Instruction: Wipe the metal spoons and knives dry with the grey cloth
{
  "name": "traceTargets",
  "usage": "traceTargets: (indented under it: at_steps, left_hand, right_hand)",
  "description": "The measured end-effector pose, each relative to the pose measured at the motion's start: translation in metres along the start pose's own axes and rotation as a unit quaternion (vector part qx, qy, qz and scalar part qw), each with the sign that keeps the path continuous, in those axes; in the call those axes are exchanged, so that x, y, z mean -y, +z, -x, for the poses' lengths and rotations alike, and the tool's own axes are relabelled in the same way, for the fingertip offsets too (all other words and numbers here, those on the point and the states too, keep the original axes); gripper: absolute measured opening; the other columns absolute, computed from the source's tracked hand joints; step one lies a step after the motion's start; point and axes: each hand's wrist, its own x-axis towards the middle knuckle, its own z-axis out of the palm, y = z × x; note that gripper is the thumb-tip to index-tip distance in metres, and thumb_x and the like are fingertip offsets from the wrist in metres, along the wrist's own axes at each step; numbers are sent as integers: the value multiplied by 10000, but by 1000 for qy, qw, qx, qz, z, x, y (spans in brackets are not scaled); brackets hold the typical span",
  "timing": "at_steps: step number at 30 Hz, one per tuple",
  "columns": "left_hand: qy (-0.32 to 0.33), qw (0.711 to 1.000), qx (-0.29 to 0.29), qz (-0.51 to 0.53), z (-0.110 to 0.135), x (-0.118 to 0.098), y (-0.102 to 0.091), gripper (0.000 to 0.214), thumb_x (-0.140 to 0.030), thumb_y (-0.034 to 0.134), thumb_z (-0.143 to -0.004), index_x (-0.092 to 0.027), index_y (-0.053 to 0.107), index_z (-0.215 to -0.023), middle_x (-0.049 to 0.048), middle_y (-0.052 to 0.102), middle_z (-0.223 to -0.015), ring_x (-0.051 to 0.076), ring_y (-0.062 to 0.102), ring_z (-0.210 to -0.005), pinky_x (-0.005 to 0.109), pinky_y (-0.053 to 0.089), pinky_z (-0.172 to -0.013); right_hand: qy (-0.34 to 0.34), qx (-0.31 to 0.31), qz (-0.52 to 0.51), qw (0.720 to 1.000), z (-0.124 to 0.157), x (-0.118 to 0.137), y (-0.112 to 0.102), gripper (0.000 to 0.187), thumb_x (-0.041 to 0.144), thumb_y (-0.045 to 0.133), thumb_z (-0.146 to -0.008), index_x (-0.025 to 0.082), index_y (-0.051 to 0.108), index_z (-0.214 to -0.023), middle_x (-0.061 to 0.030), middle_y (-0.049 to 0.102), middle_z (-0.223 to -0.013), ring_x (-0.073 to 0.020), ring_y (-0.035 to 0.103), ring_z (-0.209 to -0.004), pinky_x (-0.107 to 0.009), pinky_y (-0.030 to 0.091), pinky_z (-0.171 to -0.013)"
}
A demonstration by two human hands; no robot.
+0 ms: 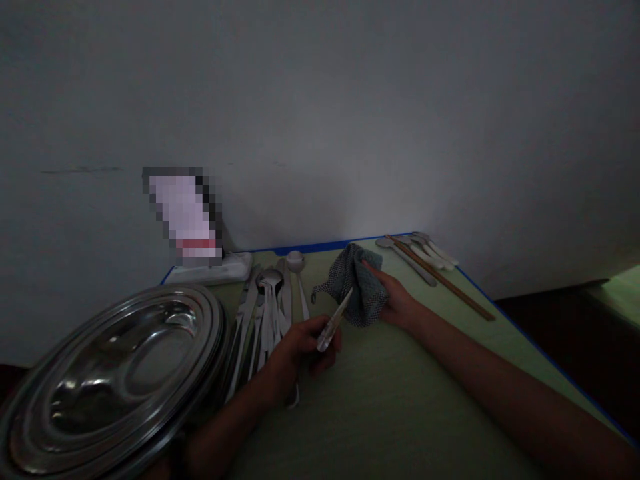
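My left hand is closed around the shiny, pale handle of a piece of cutlery. Its far end runs up to the cloth, so I cannot tell which kind it is. A grey checked cloth is bunched in my right hand, whose fingers are partly hidden behind the fabric. Beside my left forearm lies a pile of metal spoons and other cutlery. One spoon with a round bowl lies at the pile's right edge, just beyond my left hand.
Stacked metal plates fill the near left. A blurred-out upright object stands on a white box by the wall. At the right lie a spoon, wooden chopsticks and pale-handled cutlery. The green tabletop has blue edging.
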Motion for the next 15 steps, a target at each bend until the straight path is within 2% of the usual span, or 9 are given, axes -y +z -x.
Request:
traceTargets:
  at_steps: [15]
  left_hand:
    - [-7,999,11,-34,-1,6,-5,93,-267,420,-561,-176,438,-568,-44,371,-455,84,296,-390,231,221,-412]
  right_hand:
    - [-9,-12,18,1000,1,0,2,147,284,572,-791,190,644,-877,-13,715,-793,-160,657,-843,-293,502,-822]
